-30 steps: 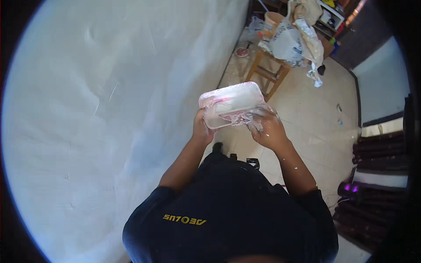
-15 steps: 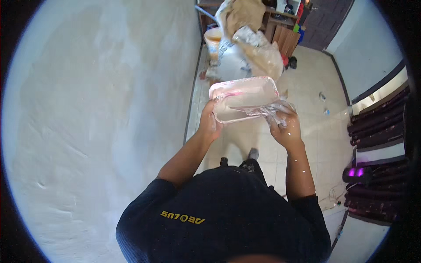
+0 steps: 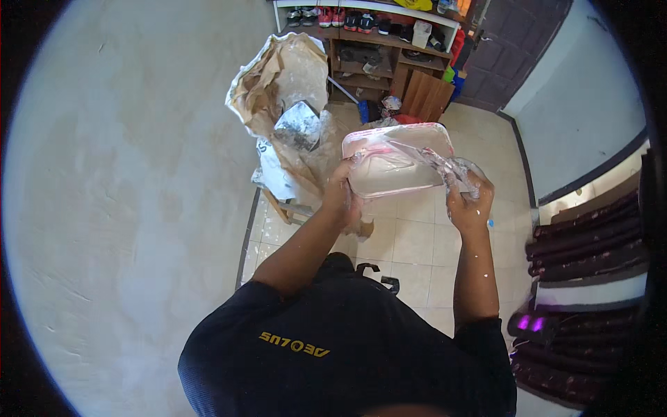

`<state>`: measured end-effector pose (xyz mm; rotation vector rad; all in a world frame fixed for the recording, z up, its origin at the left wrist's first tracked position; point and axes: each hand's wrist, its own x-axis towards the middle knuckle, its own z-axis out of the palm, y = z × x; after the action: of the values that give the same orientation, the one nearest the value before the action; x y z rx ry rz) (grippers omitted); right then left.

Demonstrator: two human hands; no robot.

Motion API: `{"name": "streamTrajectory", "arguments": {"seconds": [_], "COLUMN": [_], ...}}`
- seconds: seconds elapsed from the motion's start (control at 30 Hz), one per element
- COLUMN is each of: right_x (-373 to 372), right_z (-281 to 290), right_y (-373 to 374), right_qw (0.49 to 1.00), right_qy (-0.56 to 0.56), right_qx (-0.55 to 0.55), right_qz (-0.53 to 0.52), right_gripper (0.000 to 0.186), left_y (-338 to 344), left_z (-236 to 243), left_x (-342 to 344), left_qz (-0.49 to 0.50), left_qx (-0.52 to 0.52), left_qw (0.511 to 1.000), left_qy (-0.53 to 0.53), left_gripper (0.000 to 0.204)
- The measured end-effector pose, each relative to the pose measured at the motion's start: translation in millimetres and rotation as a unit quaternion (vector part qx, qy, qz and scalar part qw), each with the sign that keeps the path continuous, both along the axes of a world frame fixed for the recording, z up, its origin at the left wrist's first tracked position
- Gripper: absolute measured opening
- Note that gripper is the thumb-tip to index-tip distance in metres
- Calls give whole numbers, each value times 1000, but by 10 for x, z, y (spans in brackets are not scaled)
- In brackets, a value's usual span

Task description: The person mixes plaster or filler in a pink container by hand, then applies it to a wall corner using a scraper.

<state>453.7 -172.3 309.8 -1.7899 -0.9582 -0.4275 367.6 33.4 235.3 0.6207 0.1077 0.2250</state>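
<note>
A shallow rectangular tub [image 3: 399, 190], pale with pink streaks, is held out before me by my left hand [image 3: 340, 187], which grips its left end. White paste lies inside it. My right hand [image 3: 470, 191], smeared with the same white paste, is closed at the tub's right side round a paste-coated tool, seemingly a putty knife [image 3: 432, 156]. Its blade reaches over the inside of the tub. The handle is hidden by my fingers and the coating.
Beyond to the left, an open paper sack [image 3: 253, 104] with a metal plate [image 3: 299, 126] in its mouth rests on a wooden stool [image 3: 278, 208]. A shoe shelf [image 3: 361, 42] and dark door [image 3: 514, 52] stand behind. The plastered wall [image 3: 125, 208] runs left; dark curtains [image 3: 583, 229] hang right.
My view has moved forward and turned, so the sack now lies to the left and the shoe shelf shows fully. The tub and both hands stay together; the putty knife has tilted within the tub.
</note>
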Motion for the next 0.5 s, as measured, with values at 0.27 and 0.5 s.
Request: {"name": "streamTrajectory", "arguments": {"seconds": [0.27, 0.5], "right_x": [1415, 2374], "right_z": [-253, -374], "right_y": [178, 205], "right_qw": [984, 950], "right_qy": [-127, -177], "right_qx": [-125, -230], "right_qz": [23, 110], "right_gripper": [21, 17], "left_y": [56, 97], "left_z": [-223, -78], "left_x": [1291, 2152], "left_qz": [58, 132], "left_qx": [-35, -1], "left_qw": [997, 982], "left_qy": [48, 133], "left_gripper": [50, 50]}}
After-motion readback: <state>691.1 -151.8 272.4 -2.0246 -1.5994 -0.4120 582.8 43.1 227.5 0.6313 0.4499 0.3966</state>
